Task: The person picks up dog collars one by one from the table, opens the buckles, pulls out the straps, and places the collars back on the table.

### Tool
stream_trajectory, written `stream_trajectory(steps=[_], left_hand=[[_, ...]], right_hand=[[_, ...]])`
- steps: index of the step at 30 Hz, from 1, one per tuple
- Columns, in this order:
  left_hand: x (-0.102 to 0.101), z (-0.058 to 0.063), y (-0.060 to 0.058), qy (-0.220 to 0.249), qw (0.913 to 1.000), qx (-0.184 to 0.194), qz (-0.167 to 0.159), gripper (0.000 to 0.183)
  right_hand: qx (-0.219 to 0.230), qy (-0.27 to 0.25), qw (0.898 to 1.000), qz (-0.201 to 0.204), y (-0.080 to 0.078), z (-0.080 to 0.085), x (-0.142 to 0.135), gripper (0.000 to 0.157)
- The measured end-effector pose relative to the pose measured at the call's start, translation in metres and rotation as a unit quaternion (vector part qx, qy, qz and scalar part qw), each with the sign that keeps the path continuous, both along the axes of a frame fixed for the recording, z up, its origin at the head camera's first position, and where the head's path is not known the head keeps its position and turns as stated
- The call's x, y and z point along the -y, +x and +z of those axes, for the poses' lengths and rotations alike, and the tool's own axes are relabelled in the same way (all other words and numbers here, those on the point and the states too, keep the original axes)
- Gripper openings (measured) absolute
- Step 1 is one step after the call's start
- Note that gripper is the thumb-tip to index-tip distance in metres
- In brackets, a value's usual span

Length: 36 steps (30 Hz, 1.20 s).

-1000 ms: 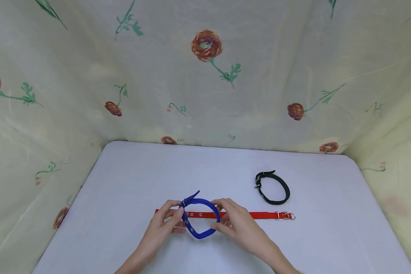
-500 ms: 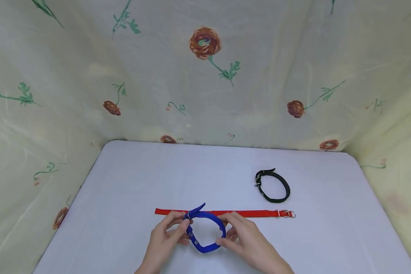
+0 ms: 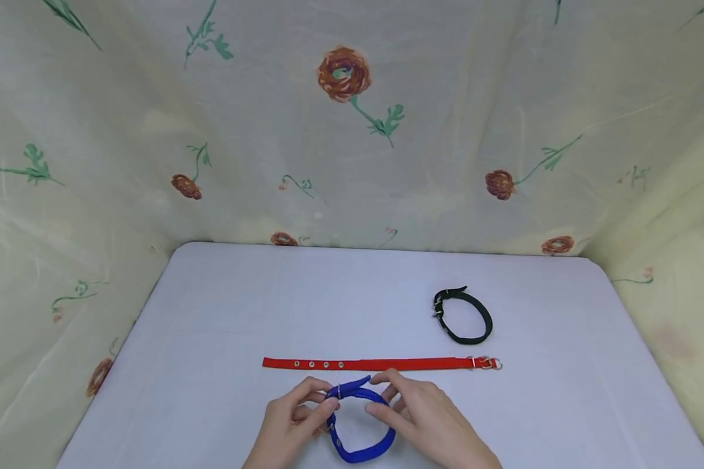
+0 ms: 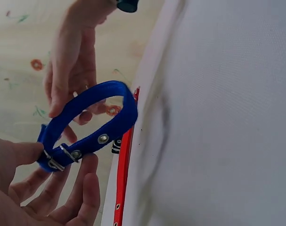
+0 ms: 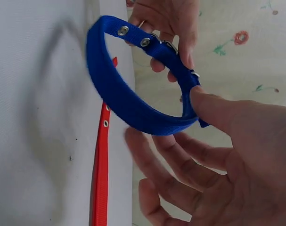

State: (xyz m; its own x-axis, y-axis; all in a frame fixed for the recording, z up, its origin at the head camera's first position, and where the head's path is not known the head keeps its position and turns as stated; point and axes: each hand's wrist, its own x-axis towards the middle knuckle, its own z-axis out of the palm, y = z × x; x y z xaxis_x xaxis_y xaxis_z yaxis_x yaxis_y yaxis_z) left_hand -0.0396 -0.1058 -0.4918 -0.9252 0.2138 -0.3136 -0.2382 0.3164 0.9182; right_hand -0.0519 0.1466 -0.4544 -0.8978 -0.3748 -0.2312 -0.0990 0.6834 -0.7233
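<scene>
A blue buckled collar (image 3: 364, 454), looped shut with metal eyelets, is held up off the table between both hands. My left hand (image 3: 296, 420) pinches it at the buckle (image 4: 55, 160), thumb on one side and fingers on the other. My right hand (image 3: 431, 417) has its thumb against the band and its fingertips around the outside, close to the strap's loose tail (image 3: 360, 383). Just beyond the hands, a red collar (image 3: 410, 364) lies unbuckled and straight, its row of eyelets to the left and its buckle to the right.
A black collar (image 3: 485, 319), buckled into a loop, lies farther back on the right of the white table (image 3: 229, 293). Flower-patterned cloth (image 3: 258, 130) surrounds the table at the back and sides.
Both hands have brought the blue collar nearer to me and slightly right, away from above the red collar, whose eyelets now show. My right fingers have shifted up towards the strap's tail.
</scene>
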Motion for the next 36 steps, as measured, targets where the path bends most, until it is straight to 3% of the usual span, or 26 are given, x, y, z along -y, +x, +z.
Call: stream_trajectory(steps=[6, 13, 18, 24, 31, 36], left_hand=[[-0.005, 0.000, 0.001, -0.020, 0.9982, -0.017, -0.054, 0.034], [-0.012, -0.001, 0.000, -0.037, 0.9950, -0.043, -0.082, 0.035], [-0.015, 0.000, 0.000, -0.033, 0.9944, -0.054, -0.085, 0.033], [-0.016, 0.003, 0.001, -0.026, 0.9946, -0.056, -0.083, 0.034], [-0.019, 0.006, 0.002, -0.040, 0.9921, -0.098, -0.068, 0.034], [-0.018, 0.004, 0.005, -0.014, 0.9966, -0.062, -0.052, 0.034]], right_hand=[[-0.013, -0.049, 0.999, 0.004, 0.000, 0.003, 0.005, 0.048], [0.002, -0.081, 0.996, 0.027, 0.002, 0.005, 0.008, 0.040], [0.011, -0.109, 0.993, 0.035, 0.004, 0.001, 0.009, 0.031], [0.017, -0.160, 0.987, 0.011, 0.009, -0.004, 0.011, 0.027], [0.024, -0.185, 0.982, -0.011, 0.012, -0.006, 0.013, 0.024], [0.037, -0.180, 0.983, -0.022, 0.010, -0.006, 0.009, 0.026]])
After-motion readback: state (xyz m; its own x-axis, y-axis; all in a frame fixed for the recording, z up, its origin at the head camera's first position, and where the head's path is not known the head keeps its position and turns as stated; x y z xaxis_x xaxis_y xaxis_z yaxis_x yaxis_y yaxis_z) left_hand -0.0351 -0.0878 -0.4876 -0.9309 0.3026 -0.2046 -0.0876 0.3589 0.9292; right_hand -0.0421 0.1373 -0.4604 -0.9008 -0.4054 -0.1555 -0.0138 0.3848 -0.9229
